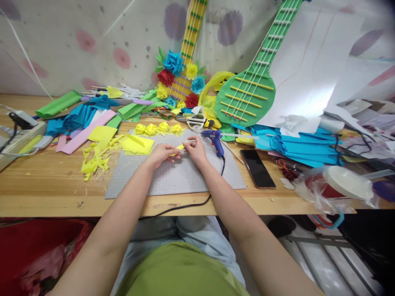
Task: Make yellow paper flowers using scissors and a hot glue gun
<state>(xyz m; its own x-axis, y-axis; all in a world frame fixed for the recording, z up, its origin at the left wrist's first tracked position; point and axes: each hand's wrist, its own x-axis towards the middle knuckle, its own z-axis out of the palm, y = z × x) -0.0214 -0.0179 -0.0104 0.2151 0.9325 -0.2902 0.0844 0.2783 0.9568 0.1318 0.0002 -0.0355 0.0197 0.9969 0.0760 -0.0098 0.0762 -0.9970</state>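
Above a grey cutting mat (173, 179), my left hand (165, 154) and my right hand (195, 150) pinch a small strip of yellow crepe paper (180, 147) between them. Its left part lies in my left fingers, and my right fingertips close on the other end. Left of my left hand sits a stack of yellow paper pieces (137, 144). Behind both hands stands a row of several yellow paper flowers (163, 128). A blue glue gun (214, 140) rests just right of my right hand, its nozzle hidden from clear view.
Yellow scraps (95, 162) and coloured crepe paper (82, 115) spread over the left. White-handled scissors (196, 121) lie at the back. A phone (257, 168), blue paper (296, 144) and a bagged cup (342, 183) occupy the right. A green paper instrument (247, 98) leans behind; a black cord (182, 209) crosses the front edge.
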